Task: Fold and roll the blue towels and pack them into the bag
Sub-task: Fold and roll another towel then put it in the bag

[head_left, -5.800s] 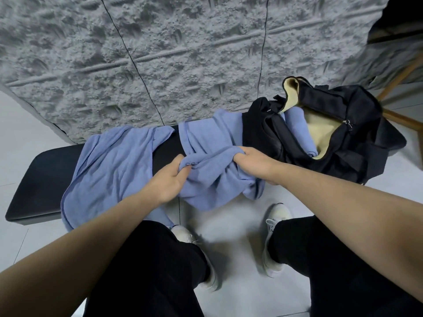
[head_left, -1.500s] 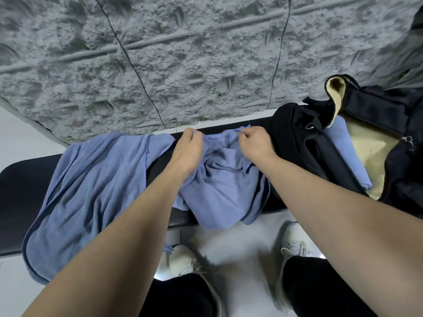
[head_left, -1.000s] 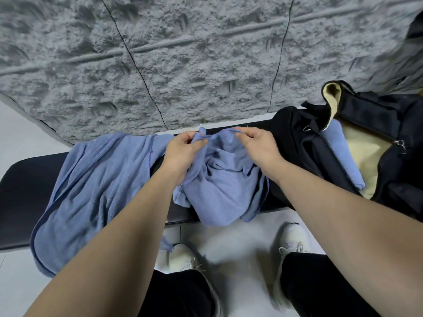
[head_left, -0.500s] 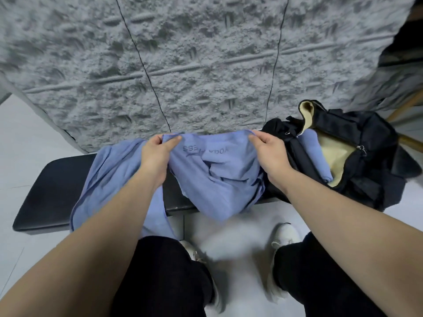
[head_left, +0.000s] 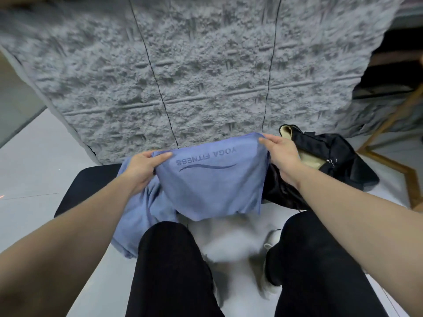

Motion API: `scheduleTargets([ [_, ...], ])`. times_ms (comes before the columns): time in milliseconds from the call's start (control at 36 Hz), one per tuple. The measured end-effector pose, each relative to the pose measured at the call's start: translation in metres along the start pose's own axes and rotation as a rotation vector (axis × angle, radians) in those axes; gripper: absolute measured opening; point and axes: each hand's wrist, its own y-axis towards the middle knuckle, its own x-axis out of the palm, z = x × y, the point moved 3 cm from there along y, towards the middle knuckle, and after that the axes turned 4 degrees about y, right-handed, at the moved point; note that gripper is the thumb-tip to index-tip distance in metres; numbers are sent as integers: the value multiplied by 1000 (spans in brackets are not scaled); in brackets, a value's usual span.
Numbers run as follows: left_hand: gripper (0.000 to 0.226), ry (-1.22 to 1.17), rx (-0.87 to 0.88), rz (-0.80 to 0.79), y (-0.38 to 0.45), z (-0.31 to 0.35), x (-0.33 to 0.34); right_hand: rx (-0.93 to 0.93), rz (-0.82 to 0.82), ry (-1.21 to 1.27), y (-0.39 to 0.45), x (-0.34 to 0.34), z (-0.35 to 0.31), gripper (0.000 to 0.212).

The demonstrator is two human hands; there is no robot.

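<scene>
Both hands, left point(head_left: 142, 170) and right point(head_left: 281, 152), pinch the top corners of a blue towel point(head_left: 215, 184), holding it spread. Another towel point(head_left: 142, 211) drapes off the counter point(head_left: 91, 186) beside the black bag point(head_left: 338, 161).

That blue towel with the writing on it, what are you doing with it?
A person is holding the blue towel up by its top corners, one in the left hand and one in the right hand, stretched out above a black bench. Another blue towel lies draped over the bench's edge. The black bag sits open on the right, waiting.
</scene>
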Motion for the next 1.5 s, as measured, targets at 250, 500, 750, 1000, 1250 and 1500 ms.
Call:
scheduleTargets([
  [250,35,120,-17,-274,-16,27,-15,41,-60,64,-23,-20,-35,18],
  [500,16,122,37,-83,-27,37,-19,98,-81,85,-34,-24,-46,18],
  [750,7,94,51,-96,-34,36,-16,138,-70,63,-36,-25,-43,22],
  [1000,11,570,108,-334,-38,34,-20,170,-86,-40,-34,-42,-40,22],
  [1250,18,507,202,74,-34,33,-17,133,-105,-64,-31,-44,-39,18],
  [1500,40,563,302,-27,-21,33,-26,43,-78,-183,-21,-39,-40,17],
])
